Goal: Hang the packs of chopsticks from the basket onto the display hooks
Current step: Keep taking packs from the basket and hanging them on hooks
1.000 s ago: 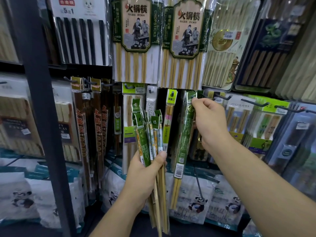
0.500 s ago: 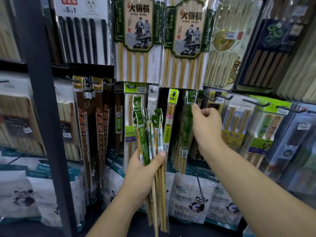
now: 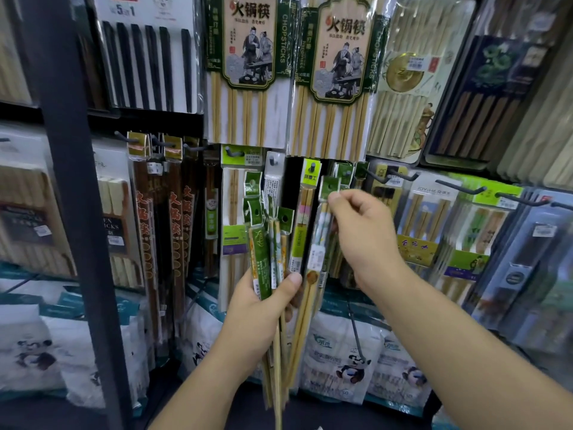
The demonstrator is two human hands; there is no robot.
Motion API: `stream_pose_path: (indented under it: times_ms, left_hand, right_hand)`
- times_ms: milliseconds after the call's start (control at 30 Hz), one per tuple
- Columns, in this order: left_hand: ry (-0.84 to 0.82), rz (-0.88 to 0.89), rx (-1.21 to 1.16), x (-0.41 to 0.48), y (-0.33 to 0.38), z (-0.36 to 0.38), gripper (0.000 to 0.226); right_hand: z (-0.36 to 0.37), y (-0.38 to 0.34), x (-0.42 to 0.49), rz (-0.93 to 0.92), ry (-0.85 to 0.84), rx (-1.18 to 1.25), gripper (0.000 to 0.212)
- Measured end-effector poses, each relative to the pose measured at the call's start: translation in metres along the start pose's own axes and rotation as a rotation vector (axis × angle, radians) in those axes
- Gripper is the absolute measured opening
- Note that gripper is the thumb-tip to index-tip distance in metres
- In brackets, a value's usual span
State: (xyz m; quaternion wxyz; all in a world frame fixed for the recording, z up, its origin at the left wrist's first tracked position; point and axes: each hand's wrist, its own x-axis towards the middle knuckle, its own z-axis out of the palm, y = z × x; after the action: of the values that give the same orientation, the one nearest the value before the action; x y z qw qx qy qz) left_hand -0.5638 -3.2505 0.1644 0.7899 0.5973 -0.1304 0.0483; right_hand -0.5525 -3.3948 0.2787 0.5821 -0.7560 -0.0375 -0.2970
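Right hand (image 3: pixel 366 237) pinches single pack (image 3: pixel 319 243) by header; hung packs (image 3: pixel 344 173) crowd just beyond fingertips. Left hand (image 3: pixel 257 308) grips bundle (image 3: pixel 263 252). Both near-upright, headers up.

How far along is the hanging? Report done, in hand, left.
Done: green-header packs already hang on a hook. In hand: the right hand pinches one pack by its header, not yet on a hook. Left: the bundle held in the left hand. The basket is out of view.
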Motion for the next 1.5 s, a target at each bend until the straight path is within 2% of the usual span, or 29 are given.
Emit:
stream_pose_path:
  times_ms: [167,500,700,833,967,1033,1167,1233,1333,1500]
  left_hand:
    - [-0.010,-0.001,-0.019,0.002,-0.004,-0.004,0.024]
    - [-0.002,0.012,-0.028,0.003,-0.005,-0.003,0.015]
    - [-0.008,0.030,-0.034,0.004,-0.005,-0.003,0.018]
    - [-0.007,0.040,-0.044,0.004,-0.004,-0.003,0.012]
    - [-0.012,0.023,-0.066,0.005,-0.004,-0.004,0.006]
    - [-0.015,0.023,-0.066,0.005,-0.005,-0.004,0.005]
    - [-0.015,0.039,-0.060,0.006,-0.005,-0.001,0.008]
    - [-0.021,0.056,-0.048,0.005,-0.005,0.000,0.010]
    - [-0.035,0.068,-0.049,0.004,-0.003,0.002,0.012]
    - [-0.060,0.022,-0.148,0.001,0.001,0.004,0.016]
  right_hand:
    - [-0.010,-0.011,0.019,0.013,0.089,0.081,0.029]
    - [-0.008,-0.004,0.026,-0.018,0.115,0.043,0.044]
    - [-0.007,0.000,0.033,0.000,0.113,0.004,0.045]
    - [-0.006,0.007,0.035,0.011,0.120,-0.067,0.046]
    - [-0.006,0.010,0.029,0.026,0.186,-0.134,0.037]
    - [-0.006,0.007,0.019,-0.005,0.143,-0.126,0.036]
    - [0.002,0.000,-0.007,-0.113,-0.197,-0.114,0.024]
    - [0.008,-0.001,-0.014,-0.129,-0.311,-0.137,0.018]
    - [0.011,0.002,-0.017,-0.144,-0.321,-0.193,0.031]
    - [0.008,0.007,-0.015,-0.140,-0.249,-0.219,0.031]
